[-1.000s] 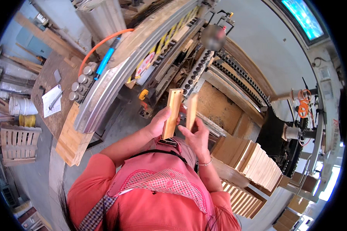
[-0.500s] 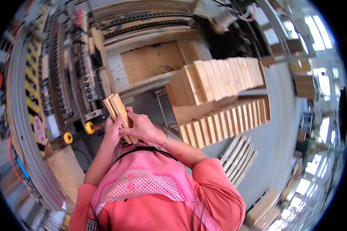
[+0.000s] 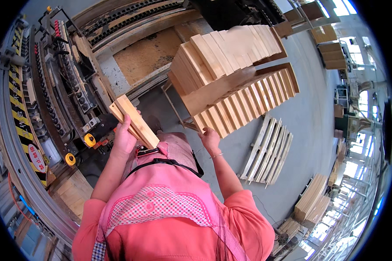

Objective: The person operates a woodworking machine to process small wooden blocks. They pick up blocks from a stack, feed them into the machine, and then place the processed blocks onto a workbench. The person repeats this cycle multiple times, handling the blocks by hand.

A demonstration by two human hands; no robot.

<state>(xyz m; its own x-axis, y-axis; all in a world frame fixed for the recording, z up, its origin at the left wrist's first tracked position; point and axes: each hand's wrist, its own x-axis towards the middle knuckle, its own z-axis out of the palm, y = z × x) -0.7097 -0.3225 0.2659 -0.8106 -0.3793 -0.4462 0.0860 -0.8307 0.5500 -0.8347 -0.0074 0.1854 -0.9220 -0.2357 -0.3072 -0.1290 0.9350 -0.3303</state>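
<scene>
While a pink apron [image 3: 161, 182] with a checked bib fills the nearest part of the view, a dark belt [image 3: 163, 161] crosses it at the waist and both forearms reach out beyond it. The left hand [image 3: 124, 139] is off to the left, its grip closed around two pale wooden bars [image 3: 140, 124] laid side by side; they slant upward to the left, their near ends just above the belt. The right hand [image 3: 210, 140], with a thin bracelet [image 3: 217, 155] at the wrist, is well apart from it, at the near end of a row of similar bars [image 3: 248, 102]. Its fingers are bent and lie against or just beside the first of these; I cannot tell whether that grip is closed on it. The row leans in close order along a brown wooden tabletop [image 3: 213, 92] on legs, and behind it a stack of broader boards [image 3: 231, 50] runs the same way. To the right of the right forearm, a slatted pallet [image 3: 268, 150] lies on the grey floor [image 3: 311, 113]. On the left stands a machine with yellow knobs [image 3: 89, 140], rows of dark round fittings and a yellow-and-black striped strip [image 3: 16, 104]; a flat brown panel [image 3: 148, 56] extends behind the held bars. Farther right are piled boards [image 3: 310, 200], and bright windows [image 3: 353, 52] line the far side.
</scene>
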